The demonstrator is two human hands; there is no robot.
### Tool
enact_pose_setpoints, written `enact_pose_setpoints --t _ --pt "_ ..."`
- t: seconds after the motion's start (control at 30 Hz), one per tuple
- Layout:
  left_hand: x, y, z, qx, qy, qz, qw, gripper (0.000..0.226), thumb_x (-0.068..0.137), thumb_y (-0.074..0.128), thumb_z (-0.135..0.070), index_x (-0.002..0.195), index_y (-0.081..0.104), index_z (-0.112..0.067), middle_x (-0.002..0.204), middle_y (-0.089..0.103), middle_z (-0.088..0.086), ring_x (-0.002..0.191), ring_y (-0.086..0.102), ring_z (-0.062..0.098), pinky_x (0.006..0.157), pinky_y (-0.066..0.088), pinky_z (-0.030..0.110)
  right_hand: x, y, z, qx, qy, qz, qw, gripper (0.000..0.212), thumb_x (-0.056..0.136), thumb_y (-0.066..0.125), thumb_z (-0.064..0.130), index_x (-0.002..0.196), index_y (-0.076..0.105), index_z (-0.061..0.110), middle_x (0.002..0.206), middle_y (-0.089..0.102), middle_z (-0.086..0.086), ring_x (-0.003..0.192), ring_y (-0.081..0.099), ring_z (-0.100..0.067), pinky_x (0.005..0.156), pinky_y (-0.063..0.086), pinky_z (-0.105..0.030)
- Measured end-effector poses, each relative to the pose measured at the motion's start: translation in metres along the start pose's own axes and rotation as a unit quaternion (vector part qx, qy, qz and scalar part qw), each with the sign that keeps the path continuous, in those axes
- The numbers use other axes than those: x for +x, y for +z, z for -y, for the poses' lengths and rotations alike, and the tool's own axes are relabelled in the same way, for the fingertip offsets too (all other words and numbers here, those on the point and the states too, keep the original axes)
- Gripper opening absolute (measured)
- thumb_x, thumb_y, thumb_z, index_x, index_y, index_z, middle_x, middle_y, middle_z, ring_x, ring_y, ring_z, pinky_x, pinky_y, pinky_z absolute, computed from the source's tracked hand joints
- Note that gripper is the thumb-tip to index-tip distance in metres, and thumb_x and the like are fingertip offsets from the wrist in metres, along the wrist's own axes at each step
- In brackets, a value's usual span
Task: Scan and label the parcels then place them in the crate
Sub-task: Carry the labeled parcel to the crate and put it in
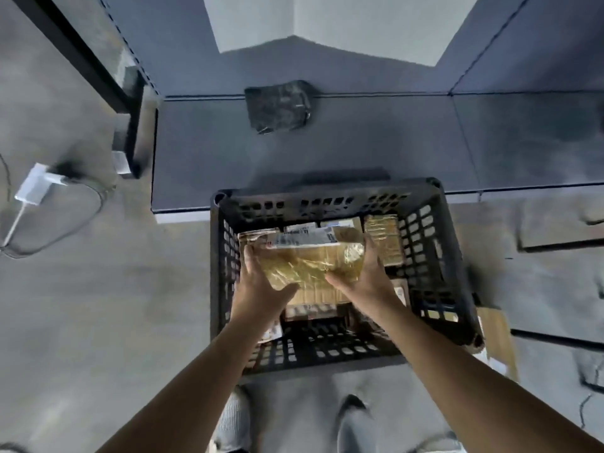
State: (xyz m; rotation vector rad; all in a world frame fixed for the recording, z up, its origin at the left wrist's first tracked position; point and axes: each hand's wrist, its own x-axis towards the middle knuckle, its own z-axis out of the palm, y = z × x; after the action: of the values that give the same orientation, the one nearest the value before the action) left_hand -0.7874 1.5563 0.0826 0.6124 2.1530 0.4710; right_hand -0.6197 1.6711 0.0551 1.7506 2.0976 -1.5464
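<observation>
A black slotted crate (457,282) stands on the floor in front of me, against the edge of a low grey table. I hold a tape-wrapped brown parcel (310,263) with a white label along its far edge inside the crate's opening. My left hand (258,286) grips its left end and my right hand (366,279) grips its right end. Under and around it lie several other wrapped parcels, one of them (384,240) standing at the crate's far right. A dark plastic-wrapped parcel (279,106) lies at the back of the table.
The grey table (359,142) runs across the view behind the crate. A white charger with a cable (36,184) lies on the floor at left. Flat cardboard pieces (555,230) lie on the floor at right. My feet are at the bottom edge.
</observation>
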Motion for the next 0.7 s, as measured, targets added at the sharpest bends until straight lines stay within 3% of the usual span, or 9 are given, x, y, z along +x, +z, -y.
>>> enact_pose_setpoints --t 0.13,0.23,0.33,0.47,0.6,0.7 --pt "0.048 0.021 0.023 0.071 0.031 -0.003 0.997 0.124 0.077 0.076 -0.044 0.152 -0.020 -0.023 0.155 0.025 0.017 0.129 0.045 0.037 0.100 0.048 0.043 0.049 0.035 -0.017 -0.034 -0.006 0.007 0.999 0.112 0.075 0.079 0.052 0.151 -0.004 0.046 0.160 0.025 -0.013 0.139 0.038 -0.035 0.105 0.037 -0.040" --pt "0.076 0.035 0.032 0.092 0.030 0.006 0.995 0.128 0.073 0.077 -0.050 0.151 -0.021 -0.027 0.158 0.012 0.016 0.138 0.032 0.040 0.108 0.040 0.046 0.078 0.050 -0.024 -0.055 -0.014 0.012 0.998 0.114 0.075 0.080 0.050 0.149 -0.008 0.050 0.160 0.026 -0.012 0.136 0.043 -0.034 0.109 0.036 -0.044" --pt "0.100 0.040 0.040 0.096 0.022 -0.011 0.995 0.124 0.073 0.078 -0.050 0.153 -0.015 -0.029 0.161 -0.006 0.011 0.145 0.015 0.040 0.114 0.029 0.048 0.100 0.060 -0.027 -0.073 -0.027 0.037 0.996 0.118 0.076 0.081 0.048 0.151 -0.010 0.047 0.159 0.022 -0.008 0.134 0.045 -0.031 0.106 0.038 -0.039" --pt "0.116 0.050 0.049 0.165 0.038 -0.033 0.985 0.114 0.078 0.057 -0.070 0.154 -0.010 -0.016 0.158 -0.016 0.023 0.144 0.013 0.045 0.111 0.032 0.046 0.115 0.079 -0.028 -0.094 -0.042 0.045 0.994 0.118 0.077 0.079 0.049 0.155 -0.008 0.037 0.159 0.017 -0.013 0.137 0.041 -0.033 0.108 0.041 -0.044" --pt "0.120 0.056 0.054 0.213 0.037 -0.042 0.975 0.110 0.081 0.045 -0.074 0.153 -0.014 -0.014 0.156 -0.019 0.027 0.146 0.012 0.043 0.110 0.033 0.043 0.116 0.084 -0.028 -0.132 -0.042 0.038 0.990 0.116 0.078 0.074 0.056 0.155 -0.011 0.038 0.161 0.013 -0.014 0.139 0.040 -0.035 0.102 0.046 -0.043" --pt "0.113 0.048 0.047 0.230 0.020 -0.031 0.973 0.111 0.083 0.050 -0.070 0.151 -0.020 -0.017 0.158 -0.018 0.023 0.146 0.008 0.043 0.108 0.036 0.045 0.107 0.077 -0.016 -0.178 -0.026 0.028 0.983 0.112 0.080 0.069 0.062 0.154 -0.012 0.039 0.164 0.006 -0.014 0.144 0.031 -0.037 0.107 0.043 -0.051"
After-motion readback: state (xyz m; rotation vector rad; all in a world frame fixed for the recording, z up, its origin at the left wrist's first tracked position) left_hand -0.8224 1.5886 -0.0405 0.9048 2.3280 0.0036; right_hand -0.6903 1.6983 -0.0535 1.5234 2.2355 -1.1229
